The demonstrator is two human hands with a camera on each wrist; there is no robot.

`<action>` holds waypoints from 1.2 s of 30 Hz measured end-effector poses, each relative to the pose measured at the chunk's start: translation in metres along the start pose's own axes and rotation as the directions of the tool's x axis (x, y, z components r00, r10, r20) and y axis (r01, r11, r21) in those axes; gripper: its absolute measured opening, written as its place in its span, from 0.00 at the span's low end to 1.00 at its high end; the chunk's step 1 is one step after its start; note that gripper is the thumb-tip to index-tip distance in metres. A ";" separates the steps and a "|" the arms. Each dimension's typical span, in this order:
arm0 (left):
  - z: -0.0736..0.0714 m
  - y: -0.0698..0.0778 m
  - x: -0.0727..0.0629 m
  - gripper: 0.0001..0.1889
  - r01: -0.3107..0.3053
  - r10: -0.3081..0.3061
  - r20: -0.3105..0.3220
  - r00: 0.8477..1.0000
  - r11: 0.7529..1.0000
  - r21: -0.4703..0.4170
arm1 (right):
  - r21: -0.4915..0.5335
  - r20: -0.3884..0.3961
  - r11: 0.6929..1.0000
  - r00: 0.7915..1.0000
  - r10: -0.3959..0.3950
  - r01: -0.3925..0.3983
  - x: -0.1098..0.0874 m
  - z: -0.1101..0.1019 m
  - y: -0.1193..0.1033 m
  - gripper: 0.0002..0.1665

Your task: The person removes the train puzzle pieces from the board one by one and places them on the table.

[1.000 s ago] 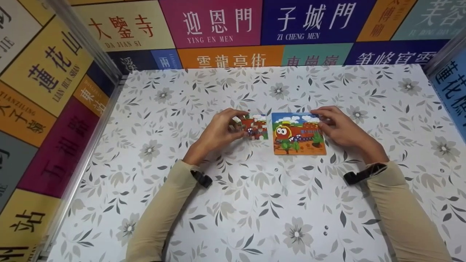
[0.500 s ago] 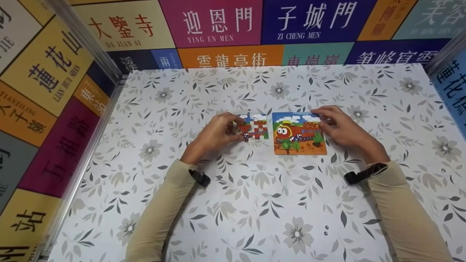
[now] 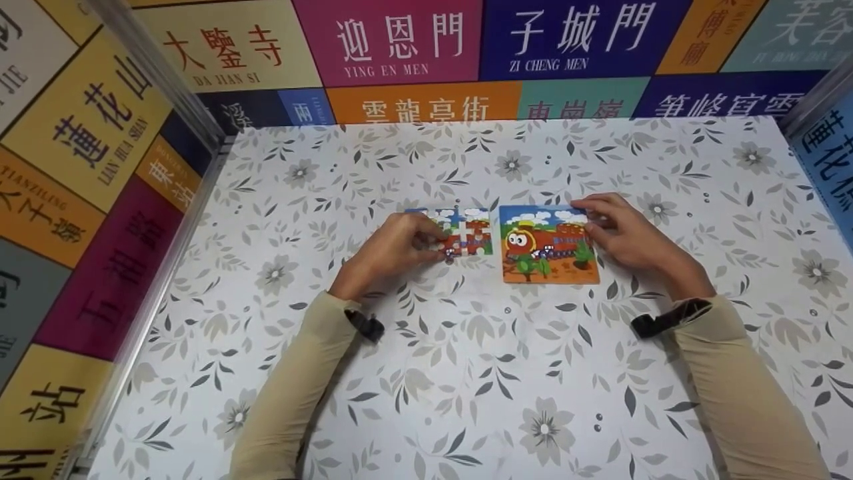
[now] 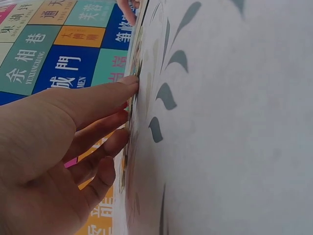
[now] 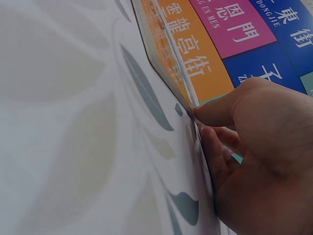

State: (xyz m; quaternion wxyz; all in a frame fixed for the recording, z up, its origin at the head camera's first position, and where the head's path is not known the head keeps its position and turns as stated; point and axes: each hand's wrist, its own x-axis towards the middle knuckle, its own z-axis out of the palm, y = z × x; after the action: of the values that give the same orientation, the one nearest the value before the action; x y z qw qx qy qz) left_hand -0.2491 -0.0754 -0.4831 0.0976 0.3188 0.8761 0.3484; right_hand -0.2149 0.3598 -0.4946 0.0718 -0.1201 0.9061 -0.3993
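Observation:
Several small jigsaw pieces (image 3: pixel 477 232) lie flat on the table, part of a red train picture with blue sky; white gaps show between some. My left hand (image 3: pixel 393 245) bends over their left side, thumb and fingertips pinching a jigsaw piece at the lower left and covering part of it. In the left wrist view the pieces (image 4: pixel 123 171) appear edge-on beside the fingertips. Right of them lies a square picture board (image 3: pixel 550 245) showing the whole train, with big eyes. My right hand (image 3: pixel 625 233) holds its upper right corner between thumb and fingers, low to the tabletop.
A white tabletop (image 3: pixel 506 373) with grey leaves and flowers spreads around both hands. Coloured panels with lettering (image 3: pixel 400 40) rise behind it and along the left (image 3: pixel 86 133) and right sides. Black straps (image 3: pixel 365 325) circle both wrists.
My left hand has shifted slightly left and down, uncovering blue-sky pieces at the upper left. The piece under its fingers has shifted left, and a white gap shows. The right hand and board stay put.

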 end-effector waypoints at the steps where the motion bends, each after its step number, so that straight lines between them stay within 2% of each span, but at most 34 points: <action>1: 0.000 0.000 0.000 0.17 -0.002 0.002 0.000 1.000 1.000 -0.003 | 0.000 -0.002 1.000 1.000 -0.002 0.002 0.000 0.000 0.000 0.29; 12: -0.001 0.001 -0.003 0.18 0.022 -0.022 0.003 1.000 0.999 -0.042 | 0.007 -0.007 1.000 1.000 0.002 -0.002 0.000 0.001 0.002 0.28; 19: -0.002 0.001 -0.002 0.18 0.008 -0.008 -0.001 1.000 0.999 -0.031 | -0.005 -0.007 1.000 1.000 0.008 -0.008 0.000 0.001 0.001 0.28; 26: -0.002 0.008 0.000 0.19 0.011 -0.011 -0.002 1.000 0.999 -0.031 | 0.004 0.000 1.000 1.000 0.018 -0.018 0.001 0.001 0.001 0.28; 30: 0.003 0.015 0.003 0.17 -0.028 0.028 -0.001 1.000 0.999 -0.022 | 0.000 0.002 1.000 1.000 0.030 -0.030 0.000 0.001 0.001 0.29; 36: 0.017 0.032 0.012 0.15 -0.106 0.107 0.039 0.994 0.994 -0.011 | 0.010 0.008 1.000 1.000 0.026 -0.026 0.000 0.001 0.001 0.29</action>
State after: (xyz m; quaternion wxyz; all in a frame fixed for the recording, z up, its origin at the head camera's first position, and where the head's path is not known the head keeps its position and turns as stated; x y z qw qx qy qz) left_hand -0.2361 -0.0412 -0.4739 0.0977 0.3715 0.8541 0.3506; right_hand -0.2149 0.3598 -0.4955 0.0810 -0.1095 0.9052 -0.4026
